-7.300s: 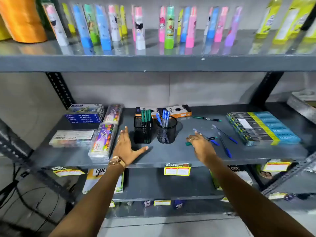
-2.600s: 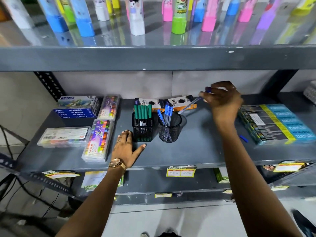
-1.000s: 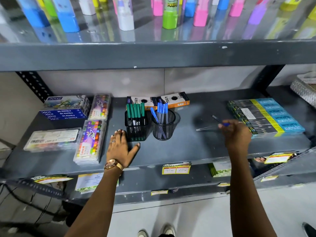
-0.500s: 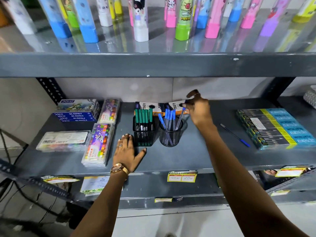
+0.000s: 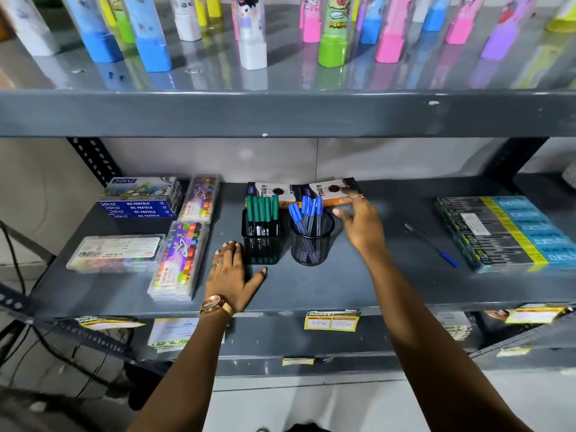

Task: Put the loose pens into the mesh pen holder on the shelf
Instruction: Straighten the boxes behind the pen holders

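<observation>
Nearby, one loose pen (image 5: pixel 431 245) right of round holder (image 5: pixel 311 241).

Oil pastel boxes (image 5: pixel 141 201) back left – crayon cases (image 5: pixel 179 260) beside them, blue-and-yellow packs (image 5: pixel 505 232) far right

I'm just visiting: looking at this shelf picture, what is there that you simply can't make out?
All in the head view:
- Tall colourful tubes on the top shelf: tops cut off by the upper edge.
- Lower ends of the blue pens: veiled by the round mesh holder.
- Price label: handwriting too blurred to read surely.
- Goods on the lower shelf: hidden by the shelf edge and right arm.
- Right hand: blurred, open, seemingly empty.
</observation>
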The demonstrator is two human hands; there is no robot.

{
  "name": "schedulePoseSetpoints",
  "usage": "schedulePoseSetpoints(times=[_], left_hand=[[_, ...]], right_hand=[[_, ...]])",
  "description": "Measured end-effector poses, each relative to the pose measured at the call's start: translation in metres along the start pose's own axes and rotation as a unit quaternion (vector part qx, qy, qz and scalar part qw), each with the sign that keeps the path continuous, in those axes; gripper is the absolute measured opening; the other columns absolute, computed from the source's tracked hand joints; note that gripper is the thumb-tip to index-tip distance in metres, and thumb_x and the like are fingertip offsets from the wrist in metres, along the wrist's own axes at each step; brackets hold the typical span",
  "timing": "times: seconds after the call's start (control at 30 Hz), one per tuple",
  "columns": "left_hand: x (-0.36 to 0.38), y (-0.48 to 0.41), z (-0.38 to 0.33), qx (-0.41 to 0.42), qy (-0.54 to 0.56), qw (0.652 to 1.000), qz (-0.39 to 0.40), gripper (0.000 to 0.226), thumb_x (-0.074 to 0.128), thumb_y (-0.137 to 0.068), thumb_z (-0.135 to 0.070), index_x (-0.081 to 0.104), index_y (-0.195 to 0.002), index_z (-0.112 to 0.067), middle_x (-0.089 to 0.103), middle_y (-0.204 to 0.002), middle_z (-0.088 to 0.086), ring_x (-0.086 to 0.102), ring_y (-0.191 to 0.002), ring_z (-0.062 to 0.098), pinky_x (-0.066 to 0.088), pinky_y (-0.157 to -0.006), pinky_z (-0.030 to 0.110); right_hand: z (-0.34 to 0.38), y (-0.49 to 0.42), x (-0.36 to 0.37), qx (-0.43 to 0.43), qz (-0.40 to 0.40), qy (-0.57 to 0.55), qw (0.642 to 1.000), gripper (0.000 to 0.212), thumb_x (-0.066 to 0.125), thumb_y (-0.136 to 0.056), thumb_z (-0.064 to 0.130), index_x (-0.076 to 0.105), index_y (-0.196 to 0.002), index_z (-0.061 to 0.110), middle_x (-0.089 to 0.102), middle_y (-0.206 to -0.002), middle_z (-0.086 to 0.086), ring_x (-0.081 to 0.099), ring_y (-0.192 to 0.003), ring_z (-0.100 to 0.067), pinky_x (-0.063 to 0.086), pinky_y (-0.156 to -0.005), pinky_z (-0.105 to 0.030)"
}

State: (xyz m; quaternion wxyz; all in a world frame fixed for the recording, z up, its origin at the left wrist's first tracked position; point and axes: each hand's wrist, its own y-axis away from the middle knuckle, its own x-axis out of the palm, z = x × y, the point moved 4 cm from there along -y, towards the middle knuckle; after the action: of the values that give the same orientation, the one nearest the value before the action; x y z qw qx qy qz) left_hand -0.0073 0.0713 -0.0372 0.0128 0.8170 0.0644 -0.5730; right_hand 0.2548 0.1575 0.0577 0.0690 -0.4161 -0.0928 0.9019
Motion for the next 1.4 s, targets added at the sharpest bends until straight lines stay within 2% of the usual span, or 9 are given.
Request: schedulePoseSetpoints(times=[0.3,0.57,0.73,0.87,0.97,1.03,1.07,1.3,1.4], left_hand=[[0.003,-0.001,0.002,0.000,-0.009,1.000,0.003,0.103,0.019,-0.073,-0.077,0.021,-0.148,-0.006,0.024,-0.156,0.016,0.018,-0.145,0.031,0.015,-0.118,0.043],[0.001,-0.001,0.000,-0.002,-0.009,1.000,0.004,0.104,0.020,-0.072,-0.077,0.023,-0.147,-0.005,0.025,-0.155,0.017,0.020,-0.144,0.033,0.017,-0.118,0.045],[0.000,0.000,-0.001,0.000,-0.017,1.000,0.001,0.102,0.021,-0.073,-0.076,0.025,-0.146,-0.006,0.027,-0.155,0.016,0.022,-0.143,0.032,0.019,-0.117,0.045],[0.000,0.000,-0.001,-0.004,-0.017,1.000,0.007,0.102,0.020,-0.073,-0.077,0.023,-0.147,-0.007,0.025,-0.156,0.015,0.021,-0.144,0.032,0.019,-0.117,0.045],[-0.001,0.000,-0.001,-0.004,-0.012,1.000,0.005,0.103,0.020,-0.072,-0.077,0.023,-0.147,-0.007,0.026,-0.155,0.015,0.021,-0.144,0.031,0.019,-0.117,0.044],[-0.002,0.001,0.000,-0.003,-0.010,1.000,0.003,0.102,0.020,-0.072,-0.077,0.024,-0.147,-0.006,0.026,-0.155,0.015,0.021,-0.144,0.031,0.018,-0.117,0.044],[-0.002,0.001,0.000,-0.005,-0.010,1.000,0.004,0.102,0.020,-0.072,-0.077,0.023,-0.147,-0.007,0.026,-0.155,0.015,0.021,-0.144,0.031,0.018,-0.117,0.044],[-0.002,0.001,-0.001,-0.004,-0.006,1.000,0.005,0.094,0.030,-0.078,-0.070,0.023,-0.147,-0.007,0.025,-0.156,0.014,0.020,-0.144,0.030,0.018,-0.117,0.043],[-0.003,0.002,-0.001,-0.003,-0.006,1.000,0.002,0.093,0.030,-0.078,-0.069,0.022,-0.147,-0.007,0.025,-0.156,0.014,0.020,-0.144,0.030,0.017,-0.117,0.042]], right_hand=[[-0.114,0.019,-0.072,0.285,0.001,0.290,0.914,0.042,0.051,-0.094,0.010,0.045,-0.135,0.002,0.041,-0.142,-0.023,0.037,-0.131,-0.040,0.039,-0.104,-0.046],[-0.152,0.037,-0.086,0.329,0.011,0.293,0.898,0.047,0.057,-0.090,0.010,0.044,-0.134,0.001,0.049,-0.138,-0.024,0.040,-0.130,-0.041,0.042,-0.102,-0.046],[-0.130,0.034,-0.078,0.294,-0.013,0.172,0.940,0.045,0.065,-0.087,0.010,0.049,-0.126,-0.005,0.055,-0.129,-0.031,0.051,-0.123,-0.045,0.046,-0.101,-0.048],[-0.078,0.024,-0.094,0.188,-0.120,0.036,0.974,0.038,0.075,-0.080,0.016,0.063,-0.113,0.002,0.066,-0.114,-0.030,0.063,-0.108,-0.045,0.050,-0.093,-0.045],[-0.032,0.016,-0.112,0.075,-0.188,-0.123,0.972,0.026,0.081,-0.071,0.008,0.064,-0.090,0.012,0.074,-0.096,-0.019,0.075,-0.086,-0.015,0.058,-0.081,-0.025],[-0.009,0.006,-0.118,0.031,-0.181,-0.220,0.958,0.040,0.081,-0.069,-0.001,0.059,-0.099,0.013,0.072,-0.084,-0.011,0.069,-0.065,0.010,0.054,-0.072,-0.007],[0.000,-0.001,-0.119,0.025,-0.166,-0.252,0.953,0.045,0.081,-0.069,-0.002,0.056,-0.101,0.016,0.072,-0.082,-0.011,0.068,-0.062,0.009,0.055,-0.074,-0.010],[0.042,-0.020,-0.105,-0.044,-0.117,-0.258,0.958,0.042,0.086,-0.064,0.005,0.054,-0.085,0.025,0.075,-0.086,-0.024,0.075,-0.077,-0.029,0.060,-0.081,-0.046],[0.044,-0.029,-0.078,-0.043,-0.068,-0.252,0.964,0.039,0.085,-0.062,0.001,0.059,-0.089,0.012,0.075,-0.079,-0.022,0.074,-0.061,-0.008,0.061,-0.062,-0.023]])
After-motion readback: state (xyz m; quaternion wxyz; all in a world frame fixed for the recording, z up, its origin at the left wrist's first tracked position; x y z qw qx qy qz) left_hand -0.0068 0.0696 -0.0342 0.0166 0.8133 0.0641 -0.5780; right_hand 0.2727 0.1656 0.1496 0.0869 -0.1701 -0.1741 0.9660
